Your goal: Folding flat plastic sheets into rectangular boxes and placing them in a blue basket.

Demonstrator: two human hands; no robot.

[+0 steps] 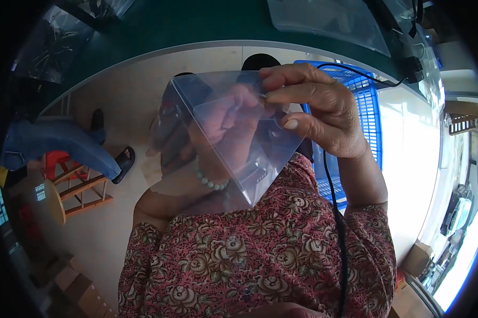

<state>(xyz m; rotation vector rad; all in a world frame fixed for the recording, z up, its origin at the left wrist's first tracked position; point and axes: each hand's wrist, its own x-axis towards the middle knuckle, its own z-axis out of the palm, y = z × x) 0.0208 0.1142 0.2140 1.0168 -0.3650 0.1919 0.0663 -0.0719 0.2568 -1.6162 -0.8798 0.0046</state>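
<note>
Plastic (245,168) at R fingertips (275,97), L hand (229,121) behind.

The left head-worn fisheye camera looks steeply downward from above the wearer's floral top (239,259). The hands (329,108) sit at close range; the floor (122,106) lies farther below. The lens bows the table (196,21) edge across the upper field.

Strong light comes from the right, washing the floor (403,164) there to white and leaving a blue fringe near the lower right rim. The left side is dimmer, and the boxes (82,286) there sink into shadow. Pale reflections on the clear plastic (218,143) veil the left hand (232,108). The table edge (242,43) bows; the corners go black.
</note>
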